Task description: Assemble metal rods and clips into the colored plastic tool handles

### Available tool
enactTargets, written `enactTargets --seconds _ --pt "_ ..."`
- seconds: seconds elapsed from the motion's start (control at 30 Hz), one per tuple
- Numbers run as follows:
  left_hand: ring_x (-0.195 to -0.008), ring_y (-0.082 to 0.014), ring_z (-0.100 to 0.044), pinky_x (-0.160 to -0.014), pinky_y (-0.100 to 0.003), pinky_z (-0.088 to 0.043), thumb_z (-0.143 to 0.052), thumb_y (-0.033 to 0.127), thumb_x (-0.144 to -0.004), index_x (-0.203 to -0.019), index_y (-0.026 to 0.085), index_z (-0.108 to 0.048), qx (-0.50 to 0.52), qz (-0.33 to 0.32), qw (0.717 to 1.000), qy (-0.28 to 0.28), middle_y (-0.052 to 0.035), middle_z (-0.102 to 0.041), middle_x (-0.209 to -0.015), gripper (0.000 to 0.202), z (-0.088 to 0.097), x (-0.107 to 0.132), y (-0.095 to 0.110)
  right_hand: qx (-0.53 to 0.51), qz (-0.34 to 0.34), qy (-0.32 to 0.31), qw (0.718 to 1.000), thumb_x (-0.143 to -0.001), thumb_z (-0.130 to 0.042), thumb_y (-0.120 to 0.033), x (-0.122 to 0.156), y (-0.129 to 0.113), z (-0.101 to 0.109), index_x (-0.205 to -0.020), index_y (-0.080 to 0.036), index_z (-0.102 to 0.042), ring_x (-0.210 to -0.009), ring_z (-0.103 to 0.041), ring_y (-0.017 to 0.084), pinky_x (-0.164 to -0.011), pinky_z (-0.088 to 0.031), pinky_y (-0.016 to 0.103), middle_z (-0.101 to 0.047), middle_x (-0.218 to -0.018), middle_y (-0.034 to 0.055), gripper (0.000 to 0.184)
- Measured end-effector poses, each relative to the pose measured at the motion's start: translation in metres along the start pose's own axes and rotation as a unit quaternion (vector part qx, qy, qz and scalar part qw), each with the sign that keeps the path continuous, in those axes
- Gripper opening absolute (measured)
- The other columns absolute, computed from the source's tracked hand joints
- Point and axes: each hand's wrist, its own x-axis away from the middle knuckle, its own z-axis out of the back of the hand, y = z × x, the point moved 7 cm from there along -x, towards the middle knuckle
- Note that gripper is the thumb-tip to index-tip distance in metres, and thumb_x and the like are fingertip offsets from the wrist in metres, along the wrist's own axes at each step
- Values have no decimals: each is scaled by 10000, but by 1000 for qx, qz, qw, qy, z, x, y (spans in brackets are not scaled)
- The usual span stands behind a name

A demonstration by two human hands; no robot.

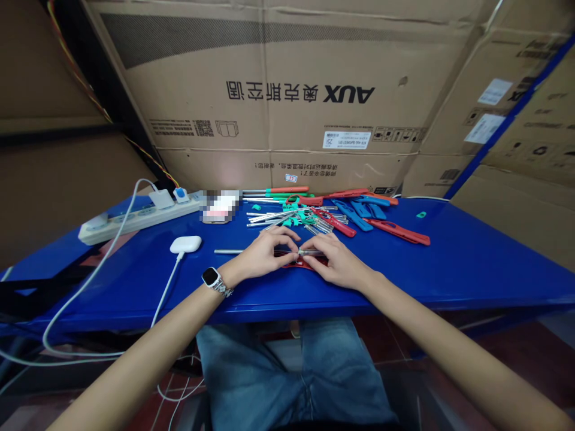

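My left hand (265, 254) and my right hand (335, 260) meet over a red plastic handle piece (302, 263) lying on the blue table (471, 263). Both hands pinch at a thin metal rod (227, 251) that sticks out to the left of my left hand. The fingers of both hands are curled together. A smartwatch (211, 278) sits on my left wrist. Just beyond my hands lies a pile of metal rods (278, 216) mixed with teal parts, and red, blue and green handle pieces (359, 212).
A white power strip (135, 218) with plugs lies at the table's left rear. A white earbud case (185, 244) on a cable rests left of my hands. Large cardboard boxes (287, 90) stand close behind the table. A small teal part (421, 214) lies at right.
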Motion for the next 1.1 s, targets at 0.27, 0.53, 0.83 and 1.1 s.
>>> enactTargets --seconds 0.27,0.53,0.83,1.1 --pt "-1118 -237 -601 -1028 -433 -436 -662 282 -885 -871 218 -720 -3 -11 1000 4 -58 -661 -1154 87 2 0 1 5 -3 -3 1000 -965 -553 -248 0 -1 1 -1061 -211 -610 -989 -610 215 -916 -385 387 -690 -1025 61 118" --pt "-1130 -239 -592 -1027 -418 -432 -717 389 -851 -959 224 -690 -18 -5 1000 8 -56 -660 -1170 199 3 2 2 10 -6 7 1000 -963 -556 -258 0 -2 2 -1058 -209 -619 -999 -606 218 -927 -397 401 -694 -1057 71 124" --pt "-1036 -232 -606 -960 -399 -421 -695 408 -861 -1002 231 -684 -93 38 993 -63 -29 -672 -1037 227 -8 6 -6 58 -29 12 998 -944 -595 -267 9 3 2 -1019 -204 -662 -998 -599 220 -867 -409 383 -666 -994 65 119" --pt "-1013 -228 -607 -934 -390 -427 -695 415 -860 -996 229 -677 -95 43 993 -54 -24 -681 -1031 232 -9 7 -5 54 -45 3 998 -949 -586 -262 10 5 -2 -1051 -210 -703 -1007 -603 222 -886 -438 396 -649 -1000 70 163"
